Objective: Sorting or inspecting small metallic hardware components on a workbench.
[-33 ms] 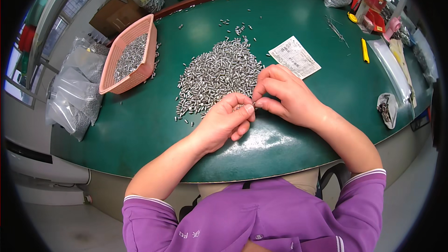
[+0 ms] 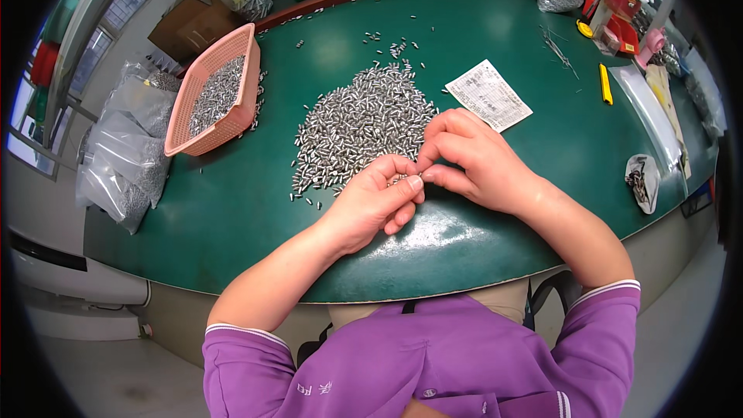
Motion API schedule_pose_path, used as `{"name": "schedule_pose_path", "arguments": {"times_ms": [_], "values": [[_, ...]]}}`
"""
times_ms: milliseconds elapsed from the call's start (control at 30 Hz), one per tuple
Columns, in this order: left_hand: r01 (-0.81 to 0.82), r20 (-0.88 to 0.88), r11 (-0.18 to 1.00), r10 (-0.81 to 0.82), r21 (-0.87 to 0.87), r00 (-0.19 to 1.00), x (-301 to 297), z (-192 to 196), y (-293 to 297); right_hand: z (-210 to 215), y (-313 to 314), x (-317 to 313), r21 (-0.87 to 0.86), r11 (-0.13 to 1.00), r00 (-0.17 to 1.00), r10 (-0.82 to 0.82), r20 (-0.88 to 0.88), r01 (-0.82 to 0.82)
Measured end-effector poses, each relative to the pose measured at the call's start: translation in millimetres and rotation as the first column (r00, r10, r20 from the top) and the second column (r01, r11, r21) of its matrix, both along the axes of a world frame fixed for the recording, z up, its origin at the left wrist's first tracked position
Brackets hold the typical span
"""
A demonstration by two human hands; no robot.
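A big heap of small silver metal cylinders lies in the middle of the green table. My left hand rests at the heap's near edge, fingers curled, with a few of the cylinders showing in its cupped fingers. My right hand sits just right of it, thumb and forefinger pinched together and touching the left hand's fingertips. What the right fingertips pinch is too small to make out. Purple sleeves cover both upper arms.
A pink plastic basket with more cylinders stands at the left. A white printed slip lies right of the heap. Clear bags of parts hang off the left edge. A yellow cutter and a small crumpled bag lie at the right.
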State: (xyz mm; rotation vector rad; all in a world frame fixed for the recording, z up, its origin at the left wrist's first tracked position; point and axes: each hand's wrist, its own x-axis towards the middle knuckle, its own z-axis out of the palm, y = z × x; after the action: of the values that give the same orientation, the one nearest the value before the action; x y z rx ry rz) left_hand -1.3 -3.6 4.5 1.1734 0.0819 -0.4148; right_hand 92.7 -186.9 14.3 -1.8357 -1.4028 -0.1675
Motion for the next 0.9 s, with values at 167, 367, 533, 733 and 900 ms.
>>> {"name": "schedule_pose_path", "arguments": {"times_ms": [167, 367, 533, 733, 900], "values": [[-0.021, -0.013, 1.0, 0.021, -0.001, 1.0, 1, 3, 0, -2, 1, 1, 0.031, 0.998, 0.998, -0.053, 0.024, 0.052], [-0.065, -0.009, 0.993, 0.065, -0.1, 0.998, 2, -2, 6, -15, -4, 11, -0.123, 0.987, 0.989, -0.089, 0.114, 0.103], [-0.089, 0.005, 0.986, 0.091, -0.139, 0.996, 1, -3, 6, -13, -4, 8, -0.171, 0.982, 0.99, -0.057, 0.13, 0.079], [-0.091, -0.02, 0.988, 0.089, -0.127, 0.996, 3, -3, 6, -15, -4, 8, -0.192, 0.974, 0.991, -0.104, 0.082, 0.118], [-0.042, -0.018, 0.997, 0.041, -0.062, 0.999, 2, -2, 3, -7, -2, 8, 0.014, 0.999, 0.989, -0.027, -0.143, 0.029]]}}
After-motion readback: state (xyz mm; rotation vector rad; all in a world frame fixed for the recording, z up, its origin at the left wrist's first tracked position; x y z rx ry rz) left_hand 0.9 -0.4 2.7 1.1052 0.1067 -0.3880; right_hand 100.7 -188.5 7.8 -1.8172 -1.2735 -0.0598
